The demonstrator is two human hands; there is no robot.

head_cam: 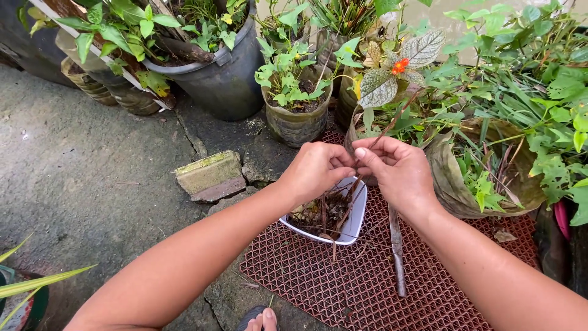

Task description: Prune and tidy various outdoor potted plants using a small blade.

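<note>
Stem: a thin brownish plant stem (392,122) rises from between the two hands up to mottled leaves and a small orange-red flower (399,65); its lower end is pinched where the thumbs and forefingers meet.
Left hand: the left hand (315,170) is curled, fingertips closed on the stem just beside the right thumb.
Right hand: the right hand (398,170) grips the same stem from the other side, fingers bent in, thumb tip touching the left hand's fingertips.
White container: a small white square pot (355,224) sits directly below the hands on a reddish-brown mesh mat (343,288); it holds dark soil, roots and dry twigs.
Stick: a thin grey stick (397,251) lies on the mat just right of the white pot.
Grow bags: a dark plastic grow bag (297,125) behind the hands holds a green leafy plant; a wider, crumpled bag (453,184) to the right holds grassy weeds.
Bucket: a dark grey bucket (229,79) at the back holds leafy plants and soil.
Brick: a mossy brick piece (210,176) lies on the concrete, left of the white pot.
</note>
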